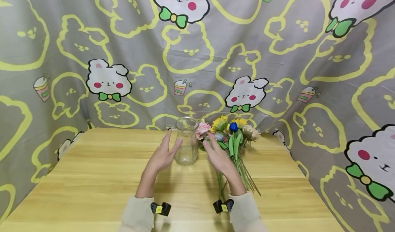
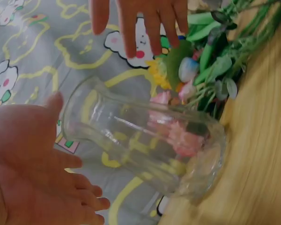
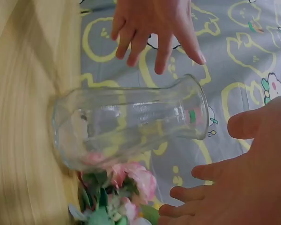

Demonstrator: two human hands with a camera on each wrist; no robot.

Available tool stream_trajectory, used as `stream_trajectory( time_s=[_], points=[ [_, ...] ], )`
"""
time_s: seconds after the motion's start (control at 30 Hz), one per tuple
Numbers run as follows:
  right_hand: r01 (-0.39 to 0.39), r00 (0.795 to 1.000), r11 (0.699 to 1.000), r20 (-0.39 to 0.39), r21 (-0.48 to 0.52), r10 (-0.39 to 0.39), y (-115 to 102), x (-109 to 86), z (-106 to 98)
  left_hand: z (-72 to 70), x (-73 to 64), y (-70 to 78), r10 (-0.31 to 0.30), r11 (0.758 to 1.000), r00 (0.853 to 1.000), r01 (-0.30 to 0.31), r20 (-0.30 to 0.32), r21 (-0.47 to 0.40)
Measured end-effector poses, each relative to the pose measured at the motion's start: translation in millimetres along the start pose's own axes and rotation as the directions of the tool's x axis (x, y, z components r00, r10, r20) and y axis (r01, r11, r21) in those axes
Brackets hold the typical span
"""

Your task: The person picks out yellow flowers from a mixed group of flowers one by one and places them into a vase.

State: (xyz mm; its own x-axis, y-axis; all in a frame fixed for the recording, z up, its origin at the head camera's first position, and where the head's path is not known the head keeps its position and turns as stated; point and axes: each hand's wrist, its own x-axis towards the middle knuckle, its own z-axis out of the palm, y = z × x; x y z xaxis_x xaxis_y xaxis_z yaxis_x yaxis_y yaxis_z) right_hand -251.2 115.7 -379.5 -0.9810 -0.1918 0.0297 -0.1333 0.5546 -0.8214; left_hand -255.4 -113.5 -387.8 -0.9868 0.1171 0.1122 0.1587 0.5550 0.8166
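A clear glass vase [image 1: 186, 146] with a flared rim stands upright on the wooden table. My left hand [image 1: 162, 156] is at its left side, fingers spread and apart from the glass. On the other side my right hand [image 1: 217, 156] is held with fingers extended, also apart from the vase. In the left wrist view the vase [image 2: 145, 140] shows between both hands, and nothing is inside it. Just right of the vase lies a bunch of artificial flowers [image 1: 236, 139], with yellow, blue, pink and cream heads and long green stems. The right hand partly covers the stems.
The wooden table [image 1: 92, 180] reaches back to a grey curtain [image 1: 197, 60] printed with rabbits and yellow outlines, which also hangs at both sides. The flower stems [image 1: 247, 177] point toward the front of the table. Each wrist wears a black strap [image 1: 161, 209].
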Motion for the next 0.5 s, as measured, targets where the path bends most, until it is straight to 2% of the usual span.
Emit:
stream_trajectory(
  time_s=[0.1, 0.23, 0.37, 0.5],
  points=[
    [0.011, 1.0, 0.996, 0.023, 0.086, -0.013, -1, 5.6, 4, 5.9, 4.9, 2.8, -0.025, 0.99, 1.0, 0.026, 0.012, -0.137],
    [-0.003, 0.997, 0.974, 0.074, 0.227, -0.014, 4, 15.7, 13, 12.9, 10.5, 2.6, -0.057, 0.953, 0.998, 0.064, 0.032, -0.297],
    [-0.047, 0.99, 0.949, 0.142, 0.313, 0.002, 11, 24.1, 24, 17.0, 12.7, -0.1, -0.089, 0.935, 0.995, 0.097, 0.039, -0.341],
    [-0.062, 0.982, 0.939, 0.19, 0.339, -0.004, 14, 28.2, 31, 17.9, 12.8, -1.2, -0.083, 0.929, 0.995, 0.099, 0.06, -0.358]
  ],
)
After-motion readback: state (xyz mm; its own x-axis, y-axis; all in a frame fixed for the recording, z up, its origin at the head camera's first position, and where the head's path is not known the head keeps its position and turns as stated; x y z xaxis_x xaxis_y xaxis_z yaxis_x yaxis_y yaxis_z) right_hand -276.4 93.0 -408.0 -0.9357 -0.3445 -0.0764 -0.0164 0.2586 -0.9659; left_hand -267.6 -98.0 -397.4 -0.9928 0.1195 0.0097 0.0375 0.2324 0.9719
